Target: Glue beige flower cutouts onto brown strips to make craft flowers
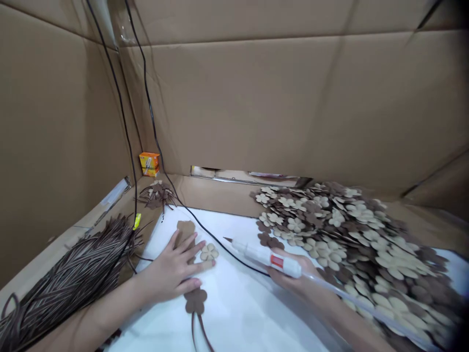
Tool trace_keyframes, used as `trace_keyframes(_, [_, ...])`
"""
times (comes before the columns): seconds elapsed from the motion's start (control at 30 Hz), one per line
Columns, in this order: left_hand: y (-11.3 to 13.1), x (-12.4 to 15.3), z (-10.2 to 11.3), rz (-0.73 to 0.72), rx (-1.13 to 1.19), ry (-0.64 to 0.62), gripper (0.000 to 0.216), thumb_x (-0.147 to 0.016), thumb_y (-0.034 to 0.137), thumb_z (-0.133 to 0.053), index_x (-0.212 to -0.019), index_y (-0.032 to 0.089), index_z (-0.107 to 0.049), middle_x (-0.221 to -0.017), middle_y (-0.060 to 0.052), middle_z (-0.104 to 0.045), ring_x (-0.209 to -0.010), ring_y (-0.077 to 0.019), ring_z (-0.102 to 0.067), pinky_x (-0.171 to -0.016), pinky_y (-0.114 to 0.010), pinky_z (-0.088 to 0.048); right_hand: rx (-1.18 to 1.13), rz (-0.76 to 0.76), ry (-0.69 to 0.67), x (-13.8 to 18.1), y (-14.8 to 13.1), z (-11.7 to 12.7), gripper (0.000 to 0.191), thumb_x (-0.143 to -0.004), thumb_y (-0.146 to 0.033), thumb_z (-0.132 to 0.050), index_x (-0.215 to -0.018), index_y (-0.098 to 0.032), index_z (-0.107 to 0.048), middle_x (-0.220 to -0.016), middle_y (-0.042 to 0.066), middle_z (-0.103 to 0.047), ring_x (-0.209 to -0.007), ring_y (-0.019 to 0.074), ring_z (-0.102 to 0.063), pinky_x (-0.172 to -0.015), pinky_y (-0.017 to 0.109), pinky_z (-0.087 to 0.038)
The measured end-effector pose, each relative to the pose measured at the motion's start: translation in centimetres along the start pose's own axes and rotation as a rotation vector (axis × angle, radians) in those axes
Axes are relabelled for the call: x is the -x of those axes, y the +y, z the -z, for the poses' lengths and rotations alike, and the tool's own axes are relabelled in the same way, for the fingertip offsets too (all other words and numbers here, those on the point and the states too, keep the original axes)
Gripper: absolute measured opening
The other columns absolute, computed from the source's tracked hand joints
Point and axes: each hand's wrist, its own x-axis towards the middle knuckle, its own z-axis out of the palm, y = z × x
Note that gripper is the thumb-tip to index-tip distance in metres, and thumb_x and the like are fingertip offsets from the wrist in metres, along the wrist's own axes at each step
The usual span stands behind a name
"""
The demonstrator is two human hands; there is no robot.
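Two brown strips (202,332) trail from a dark flower (195,301) toward the near edge of the bench (242,308). Left hand (175,269) lies spread over a brown piece (186,228) beside a beige flower (209,252); right hand (289,274) grips a white tool (252,252). Probably positioning; next calls for steady tip placement.

No words or numbers can be read. Small printing on a little orange-and-yellow cardboard box (149,164), in the far left corner, is too tiny to make out. A red rectangular label (277,262) sits on the white, pen-shaped tool with a dark pointed tip (252,252); its pale marks are illegible. A bright yellow tag (137,221), at left, shows no legible lettering.
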Motion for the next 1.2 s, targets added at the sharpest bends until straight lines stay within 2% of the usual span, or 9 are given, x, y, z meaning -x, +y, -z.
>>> trace_keyframes(0.13, [-0.3,-0.1,0.1,0.006,0.079,-0.049,0.050,-0.090,0.045,-0.031,-0.138,0.041,-0.017,-0.146,-0.003,-0.025,-0.135,-0.0305,-0.010,-0.104,-0.058,-0.003,-0.001,0.070,-0.091,-0.9,-0.7,-0.3,0.022,-0.074,-0.028,-0.047,-0.085,-0.017,-0.063,-0.072,0.003,-0.067,-0.062,0.0178,-0.061,-0.056,0.024,-0.045])
trace_keyframes(0.33, [-0.4,-0.3,0.3,0.020,0.196,-0.104,0.046,-0.090,0.045,-0.030,-0.136,0.042,-0.023,-0.148,-0.003,-0.018,-0.136,-0.0309,-0.006,-0.103,-0.060,-0.005,0.014,0.218,-0.138,-1.9,-0.2,-0.6,0.022,-0.075,-0.030,-0.051,-0.087,-0.017,-0.063,-0.083,0.007,-0.069,-0.071,0.0197,-0.064,-0.062,0.026,-0.047])
trace_keyframes(0.47, [-0.6,-0.4,0.5,0.017,0.259,-0.151,0.045,-0.090,0.045,-0.029,-0.135,0.041,-0.028,-0.148,-0.005,-0.018,-0.135,-0.0327,-0.007,-0.102,-0.062,-0.009,0.105,0.215,-0.165,-1.8,-0.3,-0.7,0.018,-0.075,-0.029,-0.053,-0.087,-0.019,-0.063,-0.086,0.005,-0.070,-0.076,0.0193,-0.065,-0.065,0.025,-0.049])
trace_keyframes(0.57, [-0.7,-0.5,0.7,0.018,0.270,-0.172,0.044,-0.091,0.045,-0.028,-0.134,0.041,-0.029,-0.148,-0.006,-0.019,-0.135,-0.0328,-0.007,-0.101,-0.063,-0.009,0.227,0.252,-0.141,-1.4,-0.4,-1.0,0.016,-0.077,-0.026,-0.051,-0.087,-0.021,-0.062,-0.085,0.004,-0.070,-0.075,0.0185,-0.065,-0.066,0.026,-0.049])
trace_keyframes(0.77, [-0.8,-0.5,0.9,0.022,0.282,-0.198,0.045,-0.090,0.048,-0.027,-0.134,0.042,-0.029,-0.148,-0.004,-0.017,-0.135,-0.0316,-0.005,-0.102,-0.062,-0.006,0.366,0.395,-0.007,-0.7,0.6,-1.8,0.018,-0.076,-0.021,-0.050,-0.089,-0.021,-0.062,-0.082,0.006,-0.070,-0.071,0.0185,-0.065,-0.061,0.025,-0.049])
trace_keyframes(0.93, [-0.9,-0.5,0.9,0.027,0.321,-0.192,0.043,-0.090,0.047,-0.028,-0.133,0.043,-0.030,-0.149,-0.001,-0.016,-0.136,-0.0310,-0.005,-0.103,-0.061,-0.005,0.386,0.416,-0.003,-0.6,0.5,-1.7,0.018,-0.075,-0.017,-0.048,-0.087,-0.020,-0.061,-0.078,0.005,-0.069,-0.068,0.0173,-0.065,-0.058,0.024,-0.047])
trace_keyframes(1.2, [-0.9,-0.4,0.8,0.022,0.365,-0.159,0.042,-0.090,0.046,-0.031,-0.132,0.042,-0.034,-0.148,0.000,-0.017,-0.135,-0.0319,-0.006,-0.103,-0.061,-0.005,0.347,0.338,-0.062,-0.8,0.2,-1.7,0.013,-0.076,-0.021,-0.049,-0.084,-0.021,-0.059,-0.076,0.004,-0.068,-0.065,0.0169,-0.064,-0.056,0.024,-0.045])
